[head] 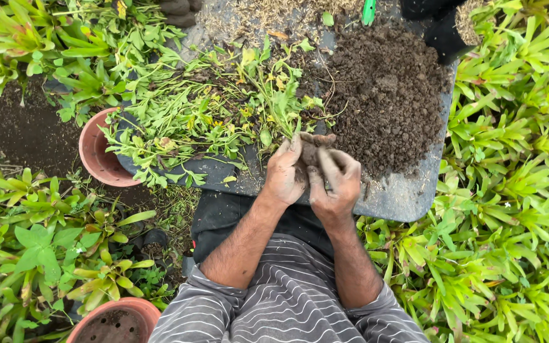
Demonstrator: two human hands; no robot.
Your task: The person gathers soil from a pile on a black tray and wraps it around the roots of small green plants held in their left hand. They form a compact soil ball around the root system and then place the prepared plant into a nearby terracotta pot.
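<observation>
Brown soil clump point(316, 147) held by left hand point(284, 174), right hand point(335, 184), over grey tray point(401, 197).

The terracotta pot point(114, 322) is cut off by the bottom edge.

1. Soft, even daylight fills the view, bright but not harsh.
2. Shadows are faint and diffuse; a dim patch lies under the near edge of the grey surface point(401, 197) and below the forearms.
3. No glare shows; the green leaves point(509, 190) look richly saturated.
4. Focus is sharp on the soil heap point(382, 89) and both hands.
5. The wide lens stretches plants slightly towards the corners.
</observation>
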